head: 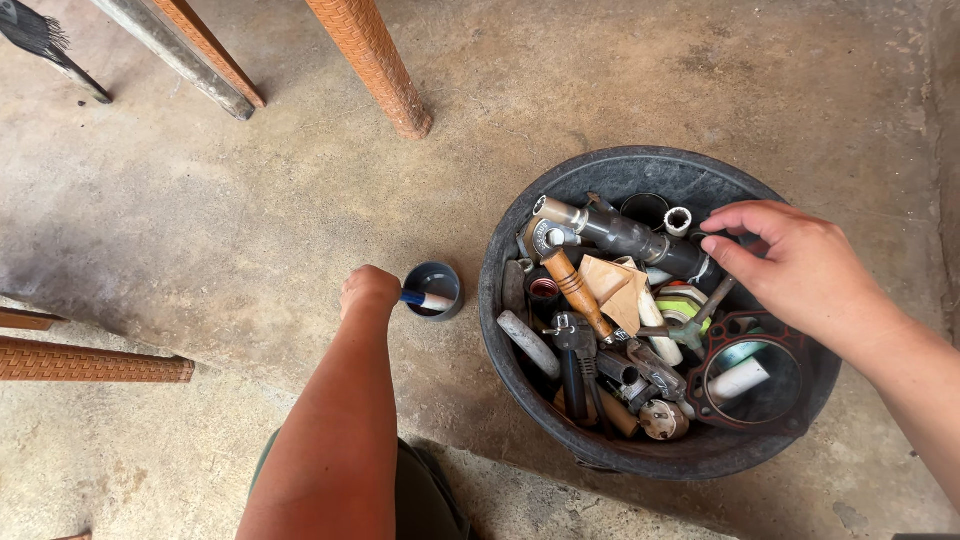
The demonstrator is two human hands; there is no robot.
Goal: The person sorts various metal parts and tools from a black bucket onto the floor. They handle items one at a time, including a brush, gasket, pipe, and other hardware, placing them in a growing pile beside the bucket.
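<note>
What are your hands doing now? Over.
Left hand fisted on stick in small cup. Right hand pinching among parts in black tub. Nothing blocking.

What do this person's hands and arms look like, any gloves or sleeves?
Both are bare: no gloves, sleeves, rings or watch show on the left hand or the right hand. Forearms are uncovered up to the picture's edge.

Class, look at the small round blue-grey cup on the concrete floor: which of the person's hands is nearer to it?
Left. The left hand is right beside the cup, at its left rim. The right hand is well apart, reaching over the black tub of parts.
</note>
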